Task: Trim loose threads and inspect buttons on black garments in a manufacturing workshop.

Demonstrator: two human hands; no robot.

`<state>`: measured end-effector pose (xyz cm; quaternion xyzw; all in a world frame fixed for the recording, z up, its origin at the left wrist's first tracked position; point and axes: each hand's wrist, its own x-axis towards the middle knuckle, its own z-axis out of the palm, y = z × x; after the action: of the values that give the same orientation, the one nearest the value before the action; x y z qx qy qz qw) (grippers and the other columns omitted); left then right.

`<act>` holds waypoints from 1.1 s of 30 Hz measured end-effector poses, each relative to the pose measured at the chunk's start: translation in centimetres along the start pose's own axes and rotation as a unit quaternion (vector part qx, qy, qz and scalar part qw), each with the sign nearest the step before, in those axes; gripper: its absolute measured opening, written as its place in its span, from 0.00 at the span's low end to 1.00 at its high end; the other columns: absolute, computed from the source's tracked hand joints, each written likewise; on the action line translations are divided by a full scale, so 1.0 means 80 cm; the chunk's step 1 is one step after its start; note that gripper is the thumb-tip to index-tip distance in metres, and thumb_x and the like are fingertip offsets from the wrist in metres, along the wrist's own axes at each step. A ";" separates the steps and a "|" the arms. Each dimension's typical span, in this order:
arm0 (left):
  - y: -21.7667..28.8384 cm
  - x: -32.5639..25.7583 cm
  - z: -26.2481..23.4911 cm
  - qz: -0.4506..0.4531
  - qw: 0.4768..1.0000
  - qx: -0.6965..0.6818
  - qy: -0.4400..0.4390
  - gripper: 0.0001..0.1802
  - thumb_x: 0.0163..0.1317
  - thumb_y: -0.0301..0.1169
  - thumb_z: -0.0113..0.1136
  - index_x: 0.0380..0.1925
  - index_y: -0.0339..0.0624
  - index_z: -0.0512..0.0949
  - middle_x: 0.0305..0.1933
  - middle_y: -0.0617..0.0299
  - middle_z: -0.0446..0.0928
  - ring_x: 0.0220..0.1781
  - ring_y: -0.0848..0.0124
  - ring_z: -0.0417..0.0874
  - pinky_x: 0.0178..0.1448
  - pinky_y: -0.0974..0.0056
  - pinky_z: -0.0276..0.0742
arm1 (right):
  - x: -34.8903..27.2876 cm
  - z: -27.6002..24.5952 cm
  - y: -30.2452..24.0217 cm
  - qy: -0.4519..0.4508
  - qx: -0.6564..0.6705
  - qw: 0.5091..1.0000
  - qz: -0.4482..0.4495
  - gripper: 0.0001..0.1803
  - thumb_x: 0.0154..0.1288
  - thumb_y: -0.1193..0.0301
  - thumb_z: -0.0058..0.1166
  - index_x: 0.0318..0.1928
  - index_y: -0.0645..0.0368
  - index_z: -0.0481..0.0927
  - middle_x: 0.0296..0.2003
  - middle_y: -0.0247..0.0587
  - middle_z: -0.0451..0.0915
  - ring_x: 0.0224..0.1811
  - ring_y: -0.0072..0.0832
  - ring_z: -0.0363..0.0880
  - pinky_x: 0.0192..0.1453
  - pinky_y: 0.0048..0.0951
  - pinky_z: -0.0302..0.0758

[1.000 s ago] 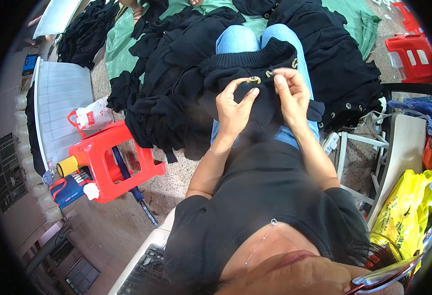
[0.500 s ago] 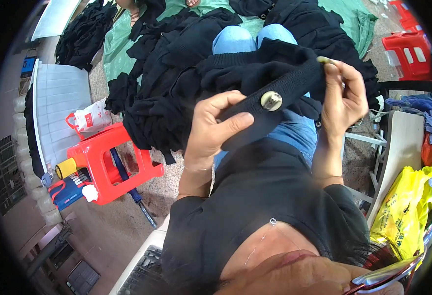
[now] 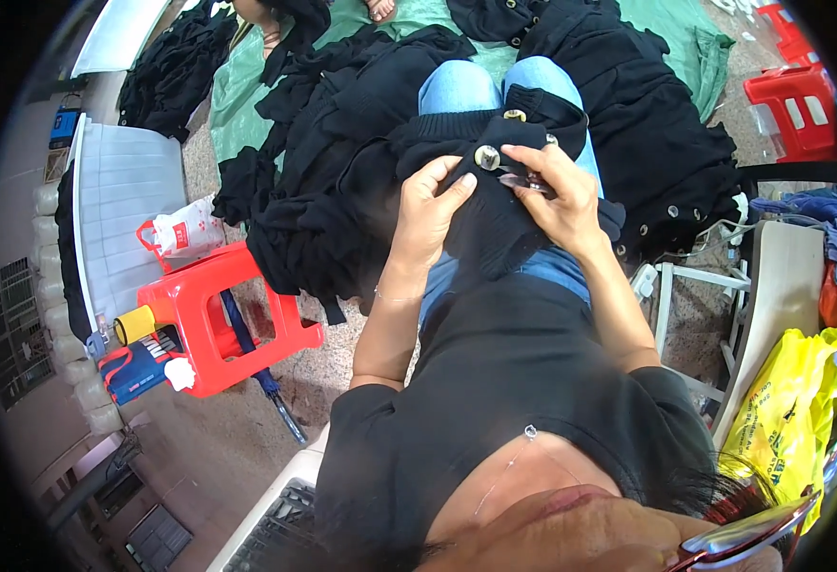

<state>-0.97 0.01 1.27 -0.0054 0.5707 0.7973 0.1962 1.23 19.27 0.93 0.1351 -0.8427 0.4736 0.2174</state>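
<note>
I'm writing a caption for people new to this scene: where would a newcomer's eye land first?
Probably on the bright red stool at the left and the vivid yellow bag at the lower right, both standing out against the heaped black clothes. Then the centre: over the lap, the left hand pinches a black knit garment near a pale round button, and the right hand holds a small metallic tool.

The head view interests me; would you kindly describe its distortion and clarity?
Head view: corners go black; the beige board curves near the right rim; folds in the black garment partly merge; the shiny item at the right hand is unclear.
</note>
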 end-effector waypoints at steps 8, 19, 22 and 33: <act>-0.005 0.000 0.016 0.079 0.991 0.110 0.005 0.11 0.62 0.23 0.66 0.43 0.32 0.78 0.39 0.66 0.80 0.40 0.82 0.77 0.46 0.75 0.75 | 0.008 0.013 0.006 0.006 -0.006 1.000 -0.029 0.21 0.48 0.82 0.60 0.45 0.54 0.85 0.29 0.36 0.77 0.25 0.31 0.79 0.28 0.30 0.74; -0.006 -0.003 0.014 0.160 0.952 0.257 0.049 0.14 0.57 0.22 0.69 0.42 0.31 0.78 0.40 0.60 0.78 0.43 0.74 0.79 0.51 0.69 0.75 | 0.012 0.027 0.007 0.037 0.031 0.997 -0.052 0.15 0.48 0.83 0.61 0.39 0.60 0.84 0.28 0.38 0.79 0.25 0.30 0.79 0.28 0.28 0.73; -0.014 -0.002 0.026 0.209 0.946 0.230 0.091 0.20 0.56 0.21 0.70 0.49 0.33 0.77 0.42 0.60 0.79 0.44 0.74 0.79 0.52 0.69 0.76 | 0.010 0.032 0.004 0.068 0.046 0.996 -0.039 0.13 0.49 0.84 0.60 0.38 0.62 0.83 0.29 0.39 0.79 0.25 0.29 0.79 0.28 0.27 0.73; -0.035 0.001 0.016 0.169 0.968 0.165 0.087 0.12 0.58 0.18 0.68 0.43 0.33 0.82 0.40 0.65 0.84 0.42 0.79 0.80 0.50 0.72 0.77 | -0.005 0.048 0.004 0.026 0.385 0.882 0.270 0.06 0.71 0.72 0.58 0.38 0.62 0.82 0.29 0.24 0.74 0.29 0.11 0.67 0.35 0.17 0.64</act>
<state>0.13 1.96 -0.82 0.0543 0.7018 0.7103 0.0065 0.52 16.18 -1.26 -0.0370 -0.5922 0.8043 0.0334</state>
